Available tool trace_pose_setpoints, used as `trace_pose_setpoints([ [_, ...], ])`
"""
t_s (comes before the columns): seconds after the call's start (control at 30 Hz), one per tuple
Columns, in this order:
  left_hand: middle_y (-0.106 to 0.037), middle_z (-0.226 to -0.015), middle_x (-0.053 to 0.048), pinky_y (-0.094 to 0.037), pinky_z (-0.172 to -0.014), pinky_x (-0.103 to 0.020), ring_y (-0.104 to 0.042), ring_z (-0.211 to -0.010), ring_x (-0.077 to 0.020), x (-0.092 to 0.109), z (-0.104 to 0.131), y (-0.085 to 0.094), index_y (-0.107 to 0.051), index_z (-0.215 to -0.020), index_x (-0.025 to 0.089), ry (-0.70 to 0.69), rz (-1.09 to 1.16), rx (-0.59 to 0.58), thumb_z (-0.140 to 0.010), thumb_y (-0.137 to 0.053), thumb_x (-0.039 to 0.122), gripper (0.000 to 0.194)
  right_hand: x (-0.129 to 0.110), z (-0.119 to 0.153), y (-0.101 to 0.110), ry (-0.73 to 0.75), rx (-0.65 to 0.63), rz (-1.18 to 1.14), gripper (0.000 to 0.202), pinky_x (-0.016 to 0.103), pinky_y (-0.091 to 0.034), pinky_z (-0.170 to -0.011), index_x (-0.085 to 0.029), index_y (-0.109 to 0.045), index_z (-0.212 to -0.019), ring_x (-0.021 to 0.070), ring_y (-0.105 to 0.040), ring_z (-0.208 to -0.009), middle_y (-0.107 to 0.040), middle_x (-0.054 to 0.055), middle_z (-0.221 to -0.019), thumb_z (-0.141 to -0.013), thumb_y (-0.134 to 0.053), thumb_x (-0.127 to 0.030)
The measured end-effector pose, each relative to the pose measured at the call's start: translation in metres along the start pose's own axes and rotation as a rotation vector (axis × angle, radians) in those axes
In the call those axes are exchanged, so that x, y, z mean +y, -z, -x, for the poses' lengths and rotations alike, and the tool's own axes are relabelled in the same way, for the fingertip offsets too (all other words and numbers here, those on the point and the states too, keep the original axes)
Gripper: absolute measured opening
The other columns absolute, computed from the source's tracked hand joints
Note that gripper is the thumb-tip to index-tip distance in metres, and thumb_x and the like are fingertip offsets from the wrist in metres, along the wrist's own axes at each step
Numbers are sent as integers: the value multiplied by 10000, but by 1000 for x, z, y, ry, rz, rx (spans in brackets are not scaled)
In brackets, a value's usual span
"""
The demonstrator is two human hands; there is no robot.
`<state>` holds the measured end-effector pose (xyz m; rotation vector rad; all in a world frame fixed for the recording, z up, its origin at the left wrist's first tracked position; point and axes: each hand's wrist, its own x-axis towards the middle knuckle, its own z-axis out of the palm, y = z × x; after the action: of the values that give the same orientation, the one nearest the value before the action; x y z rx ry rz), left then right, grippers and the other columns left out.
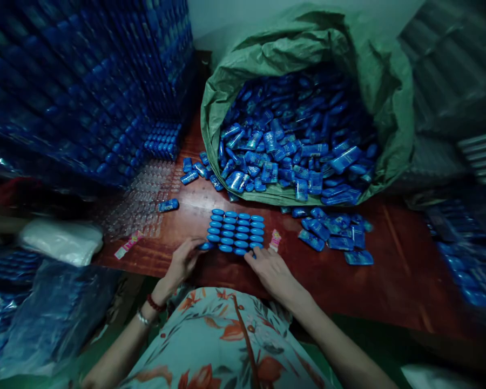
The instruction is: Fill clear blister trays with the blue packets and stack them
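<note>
Small blue bottles (227, 234) stand upright, packed in rows on the table, only their shiny oval ends showing. At the front left corner of this block, my left hand (185, 258) has its fingers closed on a blue bottle. My right hand (269, 269) is at the front right corner, its fingers bent over a bottle there and partly hiding it. The front row lies between the two hands. A single labelled bottle (168, 205) lies flat to the left of the block.
Behind the block, a big green sack (392, 108) spills loose blue bottles. More bottles (340, 235) lie at right. Clear plastic trays (140, 197) sit at left beneath tall stacks of filled trays (85, 92). Pink-and-white slips (275, 241) and a white plastic bundle (60, 241) lie about.
</note>
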<state>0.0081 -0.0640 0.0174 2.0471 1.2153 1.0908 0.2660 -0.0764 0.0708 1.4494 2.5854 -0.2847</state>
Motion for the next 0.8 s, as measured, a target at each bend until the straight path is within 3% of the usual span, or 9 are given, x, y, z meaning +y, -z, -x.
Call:
trace_pose_setpoints([
  [0.13, -623, -1011, -102, -519, -757, -272, -612, -899, -156, -9, -4, -4, -565, -1146, 174, -118, -91, -162, -930, -356, 146, 301, -1, 3, -7, -26, 58, 59, 254, 302, -401, -740, -192, -612, -1040, 188, -594, -820, -638, 73, -922, -869, -478, -60],
  [0.27, -611, -976, -83, -500, -725, -284, -572, -843, -163, -13, -10, 3, -529, -1224, 190, -225, -227, -324, -928, -350, 146, 348, -5, 10, -28, -134, 276, 95, 247, 300, -395, -702, -202, -594, -1144, 181, -595, -787, -651, 62, -932, -928, -491, -258],
  [0.37, -602, -1021, -85, -489, -757, -295, -550, -873, -173, -14, -13, 7, -529, -1230, 205, -252, -272, -421, -922, -353, 148, 359, -11, 12, -40, -233, 420, 51, 256, 287, -395, -680, -211, -625, -1087, 167, -595, -751, -642, 51, -876, -951, -440, -326],
  [0.5, -597, -1031, -111, -484, -752, -339, -534, -875, -206, -14, -12, 7, -560, -1223, 215, -253, -382, -368, -918, -399, 214, 346, -6, 9, -25, -328, 641, -62, 373, 309, -441, -752, -192, -592, -1174, 218, -592, -939, -621, 108, -1038, -957, -381, -409],
  [0.57, -573, -1119, -133, -479, -796, -385, -528, -964, -245, -13, -15, 3, -564, -1242, 244, -203, -458, -275, -913, -442, 302, 355, 0, 2, -7, -346, 742, -142, 462, 366, -449, -850, -198, -459, -1344, 260, -519, -1135, -536, 140, -1252, -959, -342, -427],
  [0.63, -488, -1299, -153, -447, -900, -446, -476, -1134, -294, -11, -20, -8, -482, -1339, 260, -93, -499, -171, -912, -445, 380, 445, 2, -10, 4, -347, 810, -201, 561, 458, -407, -957, -200, -267, -1462, 301, -364, -1310, -360, 154, -1446, -958, -300, -445],
  [0.7, -351, -1452, -158, -371, -1009, -503, -361, -1290, -332, -10, -30, -25, -320, -1442, 242, 42, -499, -104, -912, -428, 430, 573, 1, -28, 0, -338, 848, -202, 629, 557, -339, -1012, -193, -148, -1498, 336, -238, -1384, -252, 158, -1515, -950, -285, -470],
  [0.73, -293, -1497, -151, -331, -1047, -521, -300, -1342, -339, -11, -36, -36, -250, -1468, 233, 111, -486, -100, -911, -423, 446, 621, -1, -39, -9, -329, 854, -173, 643, 602, -313, -1012, -201, -142, -1500, 353, -234, -1386, -276, 162, -1507, -942, -300, -478],
  [0.8, -286, -1515, -118, -294, -1075, -548, -247, -1383, -340, -18, -48, -54, -271, -1459, 264, 214, -426, -106, -913, -404, 473, 599, -1, -61, -33, -324, 869, -143, 594, 669, -293, -985, -281, -232, -1479, 373, -349, -1330, -431, 142, -1425, -929, -338, -479],
])
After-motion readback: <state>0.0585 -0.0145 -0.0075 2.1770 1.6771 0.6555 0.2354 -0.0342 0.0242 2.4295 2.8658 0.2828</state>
